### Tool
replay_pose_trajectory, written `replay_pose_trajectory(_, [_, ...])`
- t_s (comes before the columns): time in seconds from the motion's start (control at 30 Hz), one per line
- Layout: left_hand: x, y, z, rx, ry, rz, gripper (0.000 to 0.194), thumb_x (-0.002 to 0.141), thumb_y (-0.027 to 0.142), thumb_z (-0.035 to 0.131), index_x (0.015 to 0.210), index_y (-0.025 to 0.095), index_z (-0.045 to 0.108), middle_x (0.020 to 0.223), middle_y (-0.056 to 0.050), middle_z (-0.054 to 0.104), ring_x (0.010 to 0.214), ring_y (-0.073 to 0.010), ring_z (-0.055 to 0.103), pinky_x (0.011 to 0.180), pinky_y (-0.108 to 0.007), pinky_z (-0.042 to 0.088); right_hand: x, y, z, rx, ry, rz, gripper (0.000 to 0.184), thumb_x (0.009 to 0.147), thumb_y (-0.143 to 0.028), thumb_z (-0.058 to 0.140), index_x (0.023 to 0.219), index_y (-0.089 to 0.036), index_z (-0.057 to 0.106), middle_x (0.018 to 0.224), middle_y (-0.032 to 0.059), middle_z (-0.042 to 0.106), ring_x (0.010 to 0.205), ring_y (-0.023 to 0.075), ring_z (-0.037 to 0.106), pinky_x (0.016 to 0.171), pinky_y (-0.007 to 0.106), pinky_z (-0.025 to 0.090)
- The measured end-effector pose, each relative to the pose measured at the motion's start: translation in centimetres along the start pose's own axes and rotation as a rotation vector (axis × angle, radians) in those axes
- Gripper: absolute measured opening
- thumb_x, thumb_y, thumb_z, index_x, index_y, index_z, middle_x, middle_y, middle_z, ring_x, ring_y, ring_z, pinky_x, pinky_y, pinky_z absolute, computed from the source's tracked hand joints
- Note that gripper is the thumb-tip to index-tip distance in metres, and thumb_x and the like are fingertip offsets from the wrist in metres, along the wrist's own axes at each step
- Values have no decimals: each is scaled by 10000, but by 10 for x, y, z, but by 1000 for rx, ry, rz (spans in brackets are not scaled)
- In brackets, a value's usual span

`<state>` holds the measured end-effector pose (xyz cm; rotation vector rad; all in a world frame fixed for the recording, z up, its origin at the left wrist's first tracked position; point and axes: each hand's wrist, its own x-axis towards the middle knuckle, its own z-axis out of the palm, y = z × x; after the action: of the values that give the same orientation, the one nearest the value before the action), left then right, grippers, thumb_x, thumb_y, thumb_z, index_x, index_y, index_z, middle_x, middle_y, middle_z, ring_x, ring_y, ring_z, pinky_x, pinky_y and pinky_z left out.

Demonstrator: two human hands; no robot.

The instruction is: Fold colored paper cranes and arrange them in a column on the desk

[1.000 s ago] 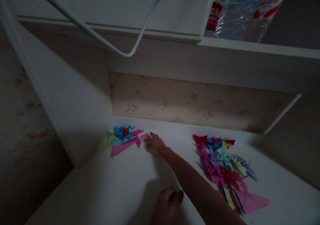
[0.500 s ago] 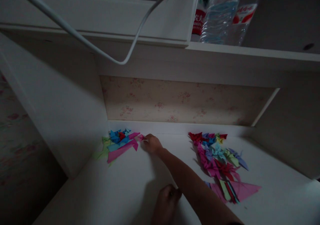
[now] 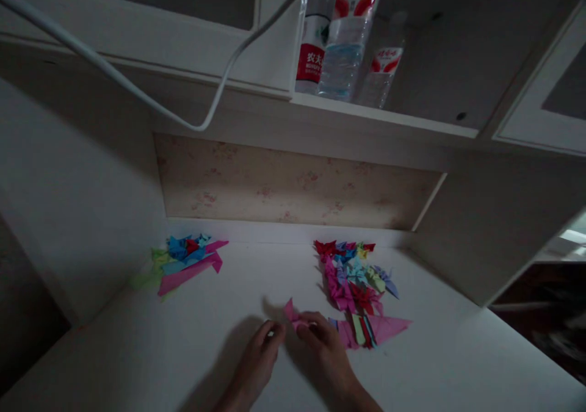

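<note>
I see everything dimly; a soft shadow spreads over the desk [image 3: 412,375] on the nine o'clock side of my left hand [image 3: 260,352]; pale glare shows at three o'clock; the eight o'clock corner sinks into darkness.

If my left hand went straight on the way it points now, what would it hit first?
Probably the pink paper in your right hand, just ahead of the left hand and slightly right, though depth is unclear and it might pass above.
</note>
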<state>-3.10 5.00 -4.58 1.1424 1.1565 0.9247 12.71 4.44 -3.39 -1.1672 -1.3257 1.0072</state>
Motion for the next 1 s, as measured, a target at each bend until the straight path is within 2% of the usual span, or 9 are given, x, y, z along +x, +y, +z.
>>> replay_pose_trajectory(0.1, [-6, 5, 1, 50, -84, 45, 521, 772, 682, 500, 897, 184, 586, 532, 96, 379, 391, -58, 234, 398, -206, 172, -24, 4, -13, -62, -61, -62, 192, 832, -380, 621, 820, -241, 752, 825, 66, 656, 817, 237, 599, 757, 354, 436])
replay_pose_trajectory(0.2, [-10, 9, 2, 96, -150, 89, 535, 763, 694, 510, 843, 172, 593, 546, 75, 445, 376, -52, 290, 374, -196, 196, -30, 6, -15, -26, -95, -70, 194, 829, -384, 624, 809, -245, 759, 823, 64, 649, 813, 231, 595, 762, 357, 435])
replay_pose_trajectory(0.27, [-10, 9, 2, 99, -133, 97, 548, 736, 709, 531, 812, 169, 587, 553, 67, 477, 369, -51, 320, 366, -189, 225, -28, 8, -14, 75, -63, -13, 216, 792, -424, 668, 874, -238, 738, 813, 52, 640, 772, 213, 581, 725, 342, 439])
replay_pose_trajectory(0.37, [-8, 5, 1, 89, -103, 79, 566, 715, 719, 548, 796, 160, 591, 646, 33, 563, 362, -47, 383, 355, -185, 271, -23, 10, -12, 238, 46, 73, 383, 716, -500, 730, 983, -231, 678, 742, 20, 607, 681, 179, 542, 643, 304, 430])
replay_pose_trajectory(0.47, [-6, 0, 0, 72, -125, 66, 591, 698, 731, 557, 801, 152, 611, 725, 0, 610, 370, -51, 438, 350, -185, 305, -19, 9, -11, 293, 97, 105, 450, 684, -552, 740, 965, -211, 656, 683, 1, 567, 636, 161, 505, 602, 281, 410])
replay_pose_trajectory(0.57, [-5, -1, -1, 54, -149, 50, 585, 677, 728, 589, 780, 153, 621, 691, 2, 607, 363, -51, 441, 342, -179, 308, -17, 8, -11, 257, 45, 107, 443, 707, -584, 706, 893, -186, 651, 662, -7, 540, 628, 148, 477, 595, 271, 390])
replay_pose_trajectory(0.7, [-5, 1, -5, 23, -189, 11, 562, 661, 697, 642, 793, 151, 631, 710, -17, 631, 383, -58, 471, 343, -171, 322, -17, 7, -12, 157, -60, 68, 404, 797, -569, 622, 821, -167, 651, 715, 17, 577, 687, 156, 496, 644, 276, 393])
replay_pose_trajectory(0.83, [-4, 1, -8, 7, -196, -3, 534, 695, 661, 643, 835, 145, 637, 665, -9, 623, 407, -59, 480, 362, -158, 326, -17, 4, -13, 156, -59, 62, 386, 842, -546, 576, 771, -170, 627, 684, 3, 552, 650, 141, 468, 609, 258, 375])
replay_pose_trajectory(1.0, [-6, -2, -3, 68, -173, 9, 550, 685, 688, 625, 741, 140, 608, 630, 12, 581, 408, -59, 483, 357, -155, 327, -20, 4, -13, 101, -45, 86, 380, 838, -537, 585, 744, -170, 622, 655, -13, 505, 621, 128, 420, 585, 246, 349])
